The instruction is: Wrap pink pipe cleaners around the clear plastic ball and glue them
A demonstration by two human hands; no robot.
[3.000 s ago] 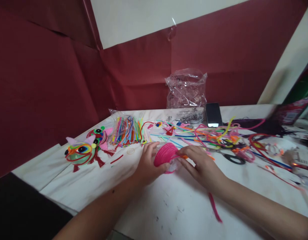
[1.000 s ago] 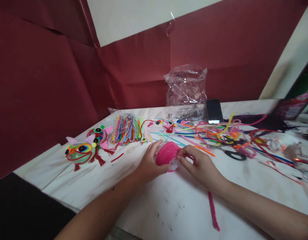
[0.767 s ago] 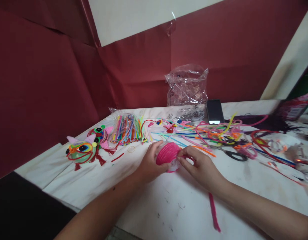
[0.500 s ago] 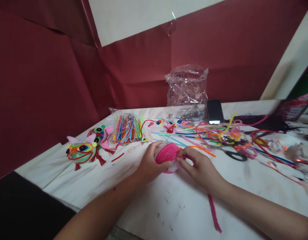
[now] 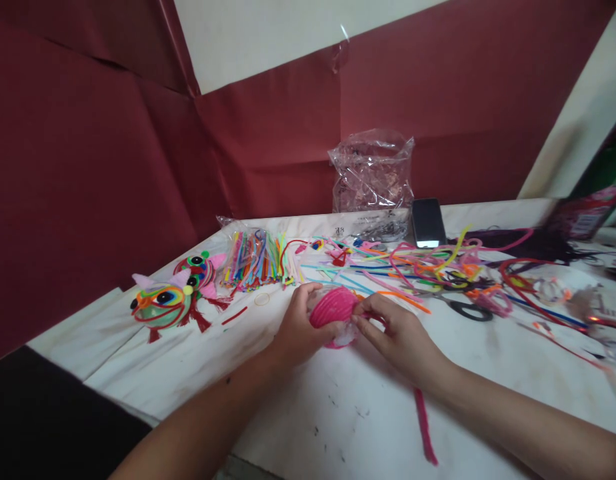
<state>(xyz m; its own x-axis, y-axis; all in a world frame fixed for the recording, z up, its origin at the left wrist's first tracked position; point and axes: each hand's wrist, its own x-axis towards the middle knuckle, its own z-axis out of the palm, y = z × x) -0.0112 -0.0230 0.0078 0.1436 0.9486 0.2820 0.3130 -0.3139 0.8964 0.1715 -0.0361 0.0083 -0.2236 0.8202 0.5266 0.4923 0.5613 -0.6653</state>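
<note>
My left hand (image 5: 301,327) is wrapped round the left side of a clear ball (image 5: 346,331) above the middle of the table. Rows of bright pink pipe cleaner (image 5: 333,307) lie side by side across the ball's upper face, and more pink shows at its underside. At the ball's right edge, the thumb and forefinger of my right hand (image 5: 395,333) pinch the pink pipe cleaner. A loose pink length (image 5: 425,427) hangs down below my right wrist; where it runs behind the hand is hidden.
Two decorated balls with ears and tassels (image 5: 161,305) sit at the left. Behind are a bag of coloured pipe cleaners (image 5: 258,260), a clear plastic bag (image 5: 373,177) and a phone (image 5: 429,223). Scissors (image 5: 471,311) lie among tangled pipe cleaners (image 5: 458,267) at the right.
The view has shifted very slightly. Both hands keep the same hold on the ball and the pink pipe cleaner, and the loose end barely moves.
</note>
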